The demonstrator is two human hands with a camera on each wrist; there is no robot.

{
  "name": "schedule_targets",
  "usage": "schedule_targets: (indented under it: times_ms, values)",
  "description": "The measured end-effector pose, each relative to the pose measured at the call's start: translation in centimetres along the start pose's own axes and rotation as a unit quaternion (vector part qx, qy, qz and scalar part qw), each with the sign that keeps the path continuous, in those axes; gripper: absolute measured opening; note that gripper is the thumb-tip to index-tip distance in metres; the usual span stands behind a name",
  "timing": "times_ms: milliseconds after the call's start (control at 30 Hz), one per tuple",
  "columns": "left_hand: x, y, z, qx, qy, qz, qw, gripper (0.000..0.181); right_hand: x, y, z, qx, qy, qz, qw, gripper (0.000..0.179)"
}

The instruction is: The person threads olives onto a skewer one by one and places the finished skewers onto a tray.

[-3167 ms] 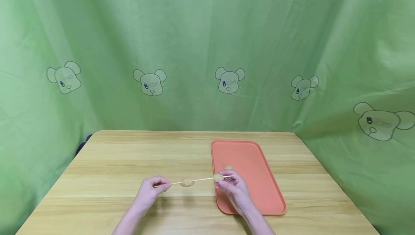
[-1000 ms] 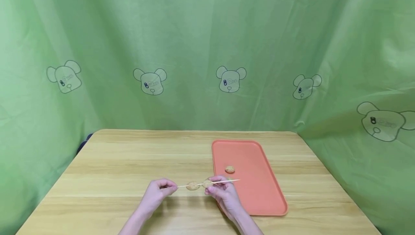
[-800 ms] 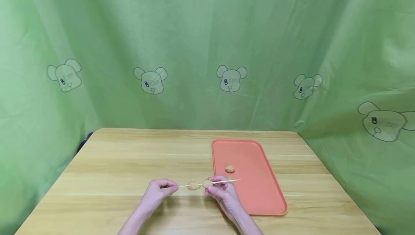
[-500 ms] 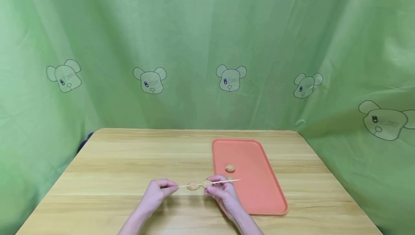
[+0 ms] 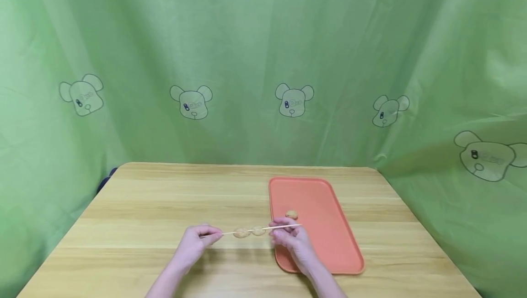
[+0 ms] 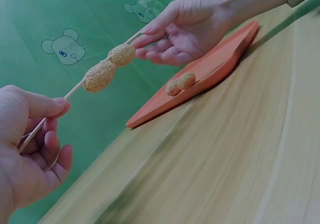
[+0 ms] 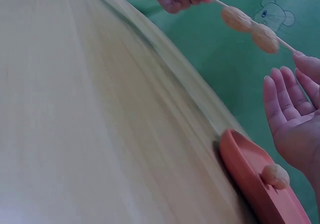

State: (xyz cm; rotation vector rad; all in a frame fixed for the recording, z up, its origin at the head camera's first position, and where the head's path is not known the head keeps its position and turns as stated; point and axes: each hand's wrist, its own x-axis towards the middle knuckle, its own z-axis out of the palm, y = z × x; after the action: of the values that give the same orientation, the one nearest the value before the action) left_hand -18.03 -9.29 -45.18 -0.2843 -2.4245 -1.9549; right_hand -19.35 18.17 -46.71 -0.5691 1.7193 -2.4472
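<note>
My left hand pinches one end of a thin wooden skewer between thumb and fingers. Two tan, wrinkled, oval balls sit close together along its middle: the left ball and the right ball. Past them, my right hand pinches the skewer near its pointed end, its other fingers extended in the right wrist view. The skewer is held roughly level above the table, its tip over the orange-red tray. Two similar balls lie on the tray; the right hand covers one in the head view.
The light wooden table spreads out under both hands, with the tray on its right side. A green curtain printed with bear heads hangs behind and along both sides.
The right-hand ball has slid left along the skewer to the other one. Since half a second ago, my right hand has moved off that ball, rightward, onto the bare skewer; my left shifted slightly left.
</note>
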Motion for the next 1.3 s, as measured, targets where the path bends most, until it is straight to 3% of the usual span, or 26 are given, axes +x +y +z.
schedule_targets:
  times_ms: [167, 267, 400, 600, 800, 1033, 1300]
  values:
    - [0.0, 0.1, -0.3, -0.006, 0.018, -0.004, 0.9998, 0.012, 0.0, -0.5, -1.8, -0.026, 0.041, -0.033, 0.9983, 0.028]
    - [0.1, 0.1, -0.4, -0.009, 0.025, -0.002, 0.9996, 0.013, 0.3, -0.5, -3.1, -0.037, 0.035, -0.064, 0.9967, 0.033]
    - [0.1, -0.1, -0.4, -0.010, 0.035, -0.002, 0.9993, 0.012, 0.5, -0.7, -4.4, -0.061, 0.046, -0.068, 0.9948, 0.037]
    - [0.1, -0.2, -0.6, -0.011, 0.051, -0.011, 0.9986, 0.010, 0.5, -1.7, -5.0, -0.100, 0.133, -0.018, 0.9859, 0.035]
    - [0.0, 0.0, -0.9, -0.011, 0.054, -0.019, 0.9983, 0.013, 0.7, -2.3, -4.8, -0.122, 0.207, 0.068, 0.9683, 0.040]
    - [0.0, -0.2, -0.9, -0.008, 0.053, -0.020, 0.9984, 0.013, 1.0, -1.2, -5.5, -0.174, 0.214, 0.119, 0.9537, 0.035]
    - [0.1, -0.3, -0.9, -0.024, 0.046, -0.024, 0.9984, 0.014, 0.9, -0.1, -5.7, -0.247, 0.205, 0.124, 0.9388, 0.034]
